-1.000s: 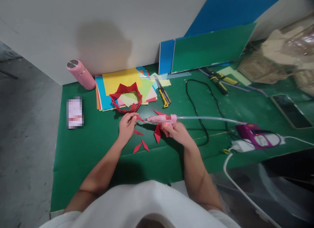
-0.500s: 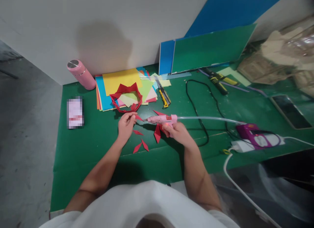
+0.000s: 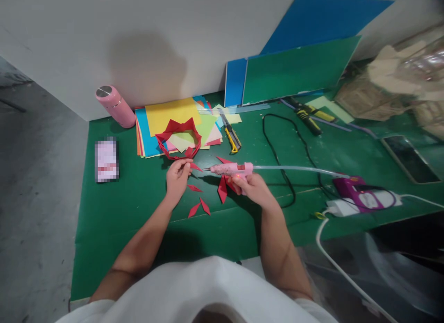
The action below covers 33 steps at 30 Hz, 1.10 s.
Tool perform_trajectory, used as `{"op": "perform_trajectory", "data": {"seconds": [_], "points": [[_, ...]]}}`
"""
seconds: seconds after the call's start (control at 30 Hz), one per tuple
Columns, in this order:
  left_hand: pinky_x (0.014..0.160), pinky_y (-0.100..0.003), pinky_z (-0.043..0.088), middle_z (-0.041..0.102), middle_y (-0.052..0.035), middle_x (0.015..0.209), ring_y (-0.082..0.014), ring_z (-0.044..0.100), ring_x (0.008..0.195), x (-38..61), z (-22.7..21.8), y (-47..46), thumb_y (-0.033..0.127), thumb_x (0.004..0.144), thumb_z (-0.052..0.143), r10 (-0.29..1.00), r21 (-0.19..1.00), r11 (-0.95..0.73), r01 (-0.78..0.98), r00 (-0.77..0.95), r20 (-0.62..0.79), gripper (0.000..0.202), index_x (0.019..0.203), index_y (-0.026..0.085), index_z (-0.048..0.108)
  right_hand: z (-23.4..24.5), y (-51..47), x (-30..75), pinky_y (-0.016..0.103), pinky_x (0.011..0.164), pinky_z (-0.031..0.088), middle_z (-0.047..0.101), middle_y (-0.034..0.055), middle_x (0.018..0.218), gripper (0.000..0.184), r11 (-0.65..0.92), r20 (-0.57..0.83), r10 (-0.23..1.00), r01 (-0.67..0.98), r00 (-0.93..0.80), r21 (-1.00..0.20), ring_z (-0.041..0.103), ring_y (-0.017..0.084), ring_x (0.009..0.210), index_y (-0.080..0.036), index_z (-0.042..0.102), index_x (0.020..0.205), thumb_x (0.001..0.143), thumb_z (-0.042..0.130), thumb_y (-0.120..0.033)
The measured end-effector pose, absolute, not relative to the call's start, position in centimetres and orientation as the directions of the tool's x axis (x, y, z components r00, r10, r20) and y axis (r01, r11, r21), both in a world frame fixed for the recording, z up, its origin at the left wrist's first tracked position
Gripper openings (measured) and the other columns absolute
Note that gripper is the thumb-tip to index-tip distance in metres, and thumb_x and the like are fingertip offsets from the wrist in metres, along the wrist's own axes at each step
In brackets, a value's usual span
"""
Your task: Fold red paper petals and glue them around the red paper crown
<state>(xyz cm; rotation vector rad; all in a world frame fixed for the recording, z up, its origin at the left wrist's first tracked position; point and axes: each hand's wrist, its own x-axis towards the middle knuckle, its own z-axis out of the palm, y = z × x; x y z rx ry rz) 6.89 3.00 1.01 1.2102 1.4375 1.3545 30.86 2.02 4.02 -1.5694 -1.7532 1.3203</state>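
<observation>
Pink glue gun holds stick; flask apparently capped.

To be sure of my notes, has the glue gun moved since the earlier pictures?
Yes, slightly: the glue gun has moved to the right, judged against the knife lying beyond it.

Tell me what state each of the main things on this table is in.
Pink glue gun: in right hand, red light showing
Red paper piece: pinched by left hand
Red paper ring: folded, pointed
Paper sheets: loosely stacked
Pink bottle: upright, capped
Utility knife: lying flat
Phone: lying flat, screen dark
Purple power block: cables attached
</observation>
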Motion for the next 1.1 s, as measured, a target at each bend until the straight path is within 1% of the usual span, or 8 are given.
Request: {"op": "perform_trajectory", "data": {"seconds": [0.13, 0.2, 0.3, 0.47, 0.53, 0.67, 0.9, 1.1], "points": [[0.061, -0.023, 0.052, 0.066, -0.0055, 0.088, -0.0098, 0.058, 0.062, 6.9, 1.0, 3.1, 0.041, 0.085, 0.060, 0.968, 0.993, -0.044, 0.112, -0.241, 0.070, 0.025, 0.090, 0.018, 0.068, 3.8, 2.0, 31.0, 0.027, 0.047, 0.036, 0.053, 0.0010, 0.045, 0.053, -0.153, -0.264, 0.941, 0.430, -0.213, -0.890, 0.047, 0.012, 0.043, -0.020, 0.050, 0.053, 0.080, 0.051, -0.066], [0.061, -0.023, 0.052, 0.066, -0.0057, 0.089, -0.0098, 0.058, 0.062, 6.8, 0.8, 3.1, 0.043, 0.086, 0.059, 0.967, 0.992, -0.048, 0.114, -0.242, 0.074, 0.026, 0.091, 0.019, 0.068, 3.6, 2.0, 31.2, 0.027, 0.044, 0.036, 0.054, -0.0015, 0.046, 0.043, -0.203, -0.261, 0.958, 0.357, -0.121, -0.912, 0.048, 0.014, 0.041, -0.022, 0.054, 0.069, 0.073, 0.061, -0.064], [0.061, -0.024, 0.052, 0.066, -0.0055, 0.090, -0.0098, 0.058, 0.062, 6.8, 0.5, 3.1, 0.044, 0.086, 0.058, 0.970, 0.993, -0.051, 0.110, -0.232, 0.075, 0.027, 0.090, 0.019, 0.066, 3.7, 2.1, 31.8, 0.027, 0.042, 0.036, 0.057, -0.0029, 0.051, 0.047, -0.240, -0.240, 0.970, 0.309, 0.038, -0.920, 0.050, 0.015, 0.043, -0.022, 0.056, 0.090, 0.067, 0.070, -0.060], [0.061, -0.024, 0.052, 0.066, -0.0050, 0.088, -0.0102, 0.059, 0.062, 6.9, 0.2, 3.1, 0.045, 0.085, 0.058, 0.975, 0.995, -0.045, 0.092, -0.213, 0.064, 0.027, 0.089, 0.019, 0.065, 3.9, 2.6, 32.8, 0.027, 0.053, 0.040, 0.062, 0.0015, 0.067, 0.043, -0.181, -0.105, 0.974, 0.416, 0.199, -0.891, 0.051, 0.013, 0.056, -0.017, 0.062, 0.080, 0.067, 0.069, -0.058], [0.060, -0.024, 0.052, 0.066, -0.0050, 0.088, -0.0103, 0.059, 0.062, 6.9, 0.3, 3.1, 0.044, 0.085, 0.059, 0.977, 0.995, -0.040, 0.089, -0.206, 0.057, 0.027, 0.089, 0.019, 0.066, 3.7, 2.8, 33.0, 0.026, 0.054, 0.040, 0.061, 0.0014, 0.067, 0.047, -0.218, -0.118, 0.958, 0.404, 0.260, -0.888, 0.050, 0.013, 0.056, -0.017, 0.061, 0.080, 0.062, 0.072, -0.059], [0.059, -0.024, 0.052, 0.066, -0.0045, 0.086, -0.0104, 0.060, 0.062, 7.0, 0.3, 3.1, 0.043, 0.085, 0.059, 0.980, 0.996, -0.039, 0.075, -0.192, 0.053, 0.025, 0.088, 0.019, 0.066, 2.9, 3.1, 33.2, 0.026, 0.052, 0.041, 0.062, 0.0010, 0.066, 0.066, -0.297, -0.165, 0.918, 0.349, 0.360, -0.889, 0.053, 0.014, 0.056, -0.017, 0.056, 0.092, 0.050, 0.078, -0.063], [0.058, -0.023, 0.052, 0.066, -0.0037, 0.083, -0.0098, 0.059, 0.061, 7.1, 0.4, 3.1, 0.041, 0.084, 0.060, 0.982, 0.997, -0.043, 0.070, -0.182, 0.055, 0.024, 0.087, 0.019, 0.067, 2.4, 3.0, 33.0, 0.028, 0.053, 0.040, 0.062, -0.0011, 0.065, 0.070, -0.269, -0.075, 0.934, 0.550, 0.349, -0.791, 0.056, 0.017, 0.055, -0.022, 0.041, 0.095, 0.056, 0.072, -0.071], [0.057, -0.023, 0.051, 0.066, -0.0038, 0.084, -0.0094, 0.060, 0.060, 7.2, 0.6, 3.0, 0.041, 0.083, 0.063, 0.984, 0.999, -0.049, 0.021, -0.173, 0.052, 0.023, 0.086, 0.018, 0.067, 2.1, 3.3, 32.9, 0.030, 0.055, 0.039, 0.066, 0.0044, 0.073, 0.063, -0.271, -0.001, 0.929, 0.681, 0.369, -0.681, 0.058, 0.020, 0.060, -0.019, 0.045, 0.103, 0.068, 0.067, -0.067]]}}
